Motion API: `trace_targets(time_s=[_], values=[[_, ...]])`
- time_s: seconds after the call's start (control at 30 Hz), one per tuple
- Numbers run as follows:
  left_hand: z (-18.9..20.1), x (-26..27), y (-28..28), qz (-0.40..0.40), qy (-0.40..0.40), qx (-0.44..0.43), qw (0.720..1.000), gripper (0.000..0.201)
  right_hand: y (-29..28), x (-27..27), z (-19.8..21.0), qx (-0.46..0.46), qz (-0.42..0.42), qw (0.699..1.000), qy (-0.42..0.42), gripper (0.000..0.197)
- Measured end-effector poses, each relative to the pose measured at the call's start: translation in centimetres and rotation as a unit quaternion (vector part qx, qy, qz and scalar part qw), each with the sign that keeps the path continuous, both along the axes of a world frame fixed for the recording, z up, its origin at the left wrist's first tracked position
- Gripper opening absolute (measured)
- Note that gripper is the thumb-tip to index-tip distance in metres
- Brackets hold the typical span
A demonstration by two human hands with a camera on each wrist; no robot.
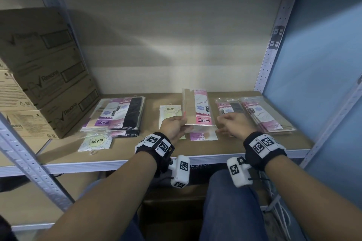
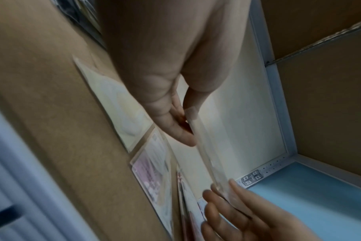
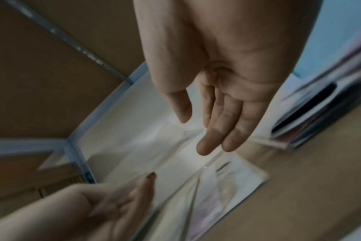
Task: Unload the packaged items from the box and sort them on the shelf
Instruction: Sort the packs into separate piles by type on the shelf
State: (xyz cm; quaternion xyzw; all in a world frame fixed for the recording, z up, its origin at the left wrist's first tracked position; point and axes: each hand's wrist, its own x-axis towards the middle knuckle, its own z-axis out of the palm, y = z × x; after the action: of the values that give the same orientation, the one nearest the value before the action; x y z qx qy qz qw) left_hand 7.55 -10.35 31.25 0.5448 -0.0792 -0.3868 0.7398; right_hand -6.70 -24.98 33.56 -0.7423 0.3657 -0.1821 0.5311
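My left hand (image 1: 174,125) pinches the lower left edge of a pink ENE stocking package (image 1: 197,109), holding it tilted up over the middle of the shelf board (image 1: 137,150). In the left wrist view my thumb and fingers (image 2: 175,117) clamp the clear plastic package (image 2: 204,156) edge-on. My right hand (image 1: 233,123) is at the package's lower right corner with straight fingers; the right wrist view shows this right hand (image 3: 216,122) open and holding nothing. Another pink package (image 1: 203,136) lies flat beneath both hands.
A pile of purple and black packages (image 1: 121,111) lies at the left, a pink pile (image 1: 260,111) at the right. Two small ENE packets (image 1: 168,113) (image 1: 96,142) lie between. Stacked cardboard cartons (image 1: 49,76) fill the shelf's left end. A brown box (image 1: 176,201) sits below, between my knees.
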Motion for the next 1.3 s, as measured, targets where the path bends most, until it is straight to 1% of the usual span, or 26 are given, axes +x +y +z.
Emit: trace_targets(time_s=[0.1,0.17,0.23,0.3,0.33,0.4,0.43,0.5,0.57,0.63,0.7,0.77,0.83,0.93,1.03,1.13,1.17,1.23,1.27,1.3], values=[[0.2,-0.5,-0.1,-0.003,0.002,-0.006,1.0,0.012,1.4,0.7,0.0,0.102,0.024,0.994,-0.043,0.022],[0.2,-0.5,0.1,-0.015,-0.02,0.005,1.0,0.008,1.8,1.0,-0.1,0.142,0.019,0.987,-0.075,0.018],[0.3,0.0,0.5,-0.037,-0.067,0.037,0.996,0.012,1.8,1.1,-0.1,0.166,0.012,0.982,-0.095,0.012],[0.3,1.0,1.0,-0.04,-0.124,0.072,0.989,0.024,1.4,0.9,-0.1,0.167,0.0,0.981,-0.098,0.011],[0.3,1.7,1.3,-0.025,-0.163,0.094,0.982,0.028,1.1,0.8,0.0,0.162,-0.007,0.982,-0.094,0.013],[0.4,3.1,2.0,0.031,-0.252,0.136,0.958,0.026,0.4,0.4,0.0,0.154,-0.007,0.985,-0.082,0.02],[0.6,3.7,2.5,0.062,-0.284,0.154,0.944,0.025,0.1,0.1,0.0,0.152,0.002,0.985,-0.076,0.022],[0.9,5.1,3.4,0.11,-0.305,0.172,0.93,0.027,-0.4,-0.5,0.2,0.146,0.029,0.987,-0.06,0.022],[1.2,6.0,4.2,0.12,-0.299,0.176,0.93,0.027,-0.7,-1.0,0.6,0.13,0.053,0.989,-0.039,0.021],[1.3,6.5,4.7,0.104,-0.287,0.176,0.936,0.028,-1.0,-1.3,0.9,0.111,0.065,0.992,-0.016,0.02],[1.4,6.4,5.0,0.063,-0.25,0.159,0.953,0.031,-1.1,-1.3,1.1,0.092,0.071,0.993,0.003,0.021],[1.7,5.8,5.2,0.004,-0.206,0.135,0.969,0.029,-1.0,-1.3,1.2,0.076,0.085,0.993,0.02,0.022],[1.8,5.2,5.4,-0.047,-0.187,0.131,0.972,0.023,-0.9,-1.2,1.3,0.051,0.096,0.994,0.03,0.023],[1.6,4.7,5.5,-0.076,-0.186,0.133,0.971,0.022,-0.8,-1.3,1.2,0.023,0.096,0.994,0.037,0.023],[1.4,4.8,5.6,-0.073,-0.175,0.123,0.974,0.02,-0.7,-1.5,1.2,0.014,0.091,0.995,0.034,0.02],[1.7,5.0,5.7,-0.052,-0.166,0.11,0.979,0.012,-0.9,-1.3,1.0,0.021,0.06,0.998,0.019,0.019],[1.8,5.1,5.7,-0.039,-0.162,0.106,0.98,0.008,-1.0,-1.2,0.9,0.022,0.047,0.999,0.012,0.025],[1.8,5.4,5.8,-0.001,-0.146,0.089,0.985,0.005,-1.4,-0.9,0.6,0.028,0.008,1.0,-0.007,0.045],[1.7,5.6,5.8,0.017,-0.132,0.073,0.988,0.007,-1.6,-0.7,0.5,0.03,-0.018,0.999,-0.019,0.051],[1.6,5.7,5.8,0.031,-0.116,0.055,0.991,0.013,-1.6,-0.6,0.4,0.031,-0.04,0.998,-0.03,0.051]])
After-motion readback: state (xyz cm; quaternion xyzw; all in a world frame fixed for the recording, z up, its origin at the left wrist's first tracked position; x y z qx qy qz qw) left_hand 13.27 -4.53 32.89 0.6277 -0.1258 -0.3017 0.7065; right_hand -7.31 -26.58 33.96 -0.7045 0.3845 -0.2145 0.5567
